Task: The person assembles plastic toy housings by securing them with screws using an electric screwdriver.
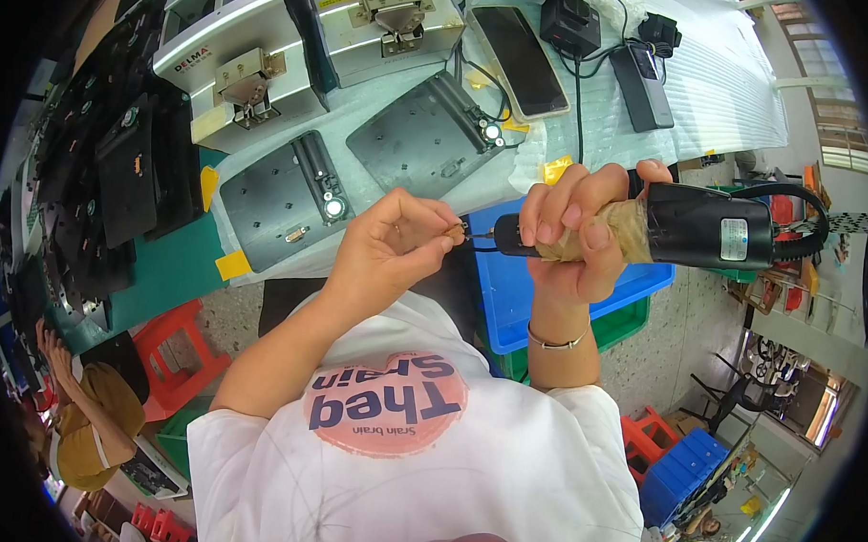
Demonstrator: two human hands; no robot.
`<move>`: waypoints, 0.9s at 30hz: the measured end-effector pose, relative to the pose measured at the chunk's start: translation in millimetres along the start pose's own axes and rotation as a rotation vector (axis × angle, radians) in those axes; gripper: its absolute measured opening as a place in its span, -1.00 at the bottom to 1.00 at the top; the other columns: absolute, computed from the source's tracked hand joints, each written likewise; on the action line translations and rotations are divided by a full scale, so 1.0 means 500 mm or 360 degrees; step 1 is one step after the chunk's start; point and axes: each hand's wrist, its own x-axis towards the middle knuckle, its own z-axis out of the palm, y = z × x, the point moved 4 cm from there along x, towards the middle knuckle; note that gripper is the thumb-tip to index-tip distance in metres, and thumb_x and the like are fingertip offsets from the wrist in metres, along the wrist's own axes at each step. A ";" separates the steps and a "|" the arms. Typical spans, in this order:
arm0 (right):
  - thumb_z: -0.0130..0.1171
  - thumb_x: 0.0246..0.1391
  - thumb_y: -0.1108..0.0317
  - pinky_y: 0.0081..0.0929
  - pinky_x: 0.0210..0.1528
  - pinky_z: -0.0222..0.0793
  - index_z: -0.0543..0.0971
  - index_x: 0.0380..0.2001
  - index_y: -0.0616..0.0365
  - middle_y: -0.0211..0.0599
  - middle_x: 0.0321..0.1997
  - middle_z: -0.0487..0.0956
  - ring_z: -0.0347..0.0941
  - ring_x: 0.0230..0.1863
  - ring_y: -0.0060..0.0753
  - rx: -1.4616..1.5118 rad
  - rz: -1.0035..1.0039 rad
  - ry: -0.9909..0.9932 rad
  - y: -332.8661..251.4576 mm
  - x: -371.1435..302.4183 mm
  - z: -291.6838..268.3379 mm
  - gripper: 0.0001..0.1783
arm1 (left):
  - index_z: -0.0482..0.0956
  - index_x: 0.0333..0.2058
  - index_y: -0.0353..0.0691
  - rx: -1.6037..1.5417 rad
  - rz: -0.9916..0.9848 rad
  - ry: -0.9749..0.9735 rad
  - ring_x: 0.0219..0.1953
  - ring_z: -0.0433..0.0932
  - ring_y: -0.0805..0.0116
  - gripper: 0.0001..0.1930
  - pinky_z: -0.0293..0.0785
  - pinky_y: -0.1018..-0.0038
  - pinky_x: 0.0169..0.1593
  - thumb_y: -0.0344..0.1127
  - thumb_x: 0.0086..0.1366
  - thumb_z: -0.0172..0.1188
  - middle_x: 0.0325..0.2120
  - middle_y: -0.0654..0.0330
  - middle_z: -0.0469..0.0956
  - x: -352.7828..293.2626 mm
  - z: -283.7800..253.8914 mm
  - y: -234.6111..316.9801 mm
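Observation:
My right hand (589,219) is wrapped round a black electric screwdriver (708,226), held level with its bit pointing left. Yellowish tape covers the grip under my fingers. At the bit's tip, my left hand (392,246) is closed, thumb and forefinger pinched together. What they pinch is too small and too covered to name. Beyond my hands, two dark rectangular plastic panels lie on the bench: one panel (274,203) to the left, another panel (415,141) further right. Each has a raised bar and a round silver part along one side.
Two metal screw feeders (211,72) (389,40) stand behind the panels. A phone (520,59) and a small black device (641,87) with cables lie at the back right. A blue tray (509,317) sits below the screwdriver. Dark parts (127,165) pile up at left, near another person's hand (56,355).

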 end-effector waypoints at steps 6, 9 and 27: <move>0.17 0.09 0.50 -0.46 -0.57 0.40 0.11 0.20 0.02 -0.37 -0.48 0.33 0.32 -0.56 -0.47 0.0015 0.0010 0.0000 0.007 -0.003 -0.001 -0.34 | 0.50 -0.05 -0.24 -0.0060 -0.0271 -0.0052 -0.13 0.51 0.51 -0.74 0.43 0.53 0.01 -0.54 0.28 0.14 -0.22 0.26 0.52 -0.006 -0.005 0.002; 0.09 0.14 0.45 -0.42 -0.59 0.35 0.11 0.25 -0.01 -0.31 -0.42 0.35 0.33 -0.53 -0.42 -0.0102 -0.0015 -0.0168 0.014 -0.005 -0.011 -0.36 | 0.51 0.00 -0.23 -0.0046 -0.0325 -0.0125 -0.16 0.47 0.53 -0.72 0.42 0.54 0.00 -0.48 0.32 0.12 -0.25 0.29 0.50 -0.014 -0.008 -0.001; 0.09 0.13 0.50 -0.44 -0.55 0.38 0.13 0.24 0.00 -0.27 -0.40 0.38 0.35 -0.49 -0.41 0.0160 0.0016 -0.0127 0.011 -0.012 -0.003 -0.36 | 0.58 -0.32 -0.28 0.0593 0.0052 -0.0087 -0.14 0.58 0.37 -0.77 0.52 0.53 -0.04 -0.70 0.07 0.28 -0.16 0.09 0.56 -0.004 -0.004 -0.010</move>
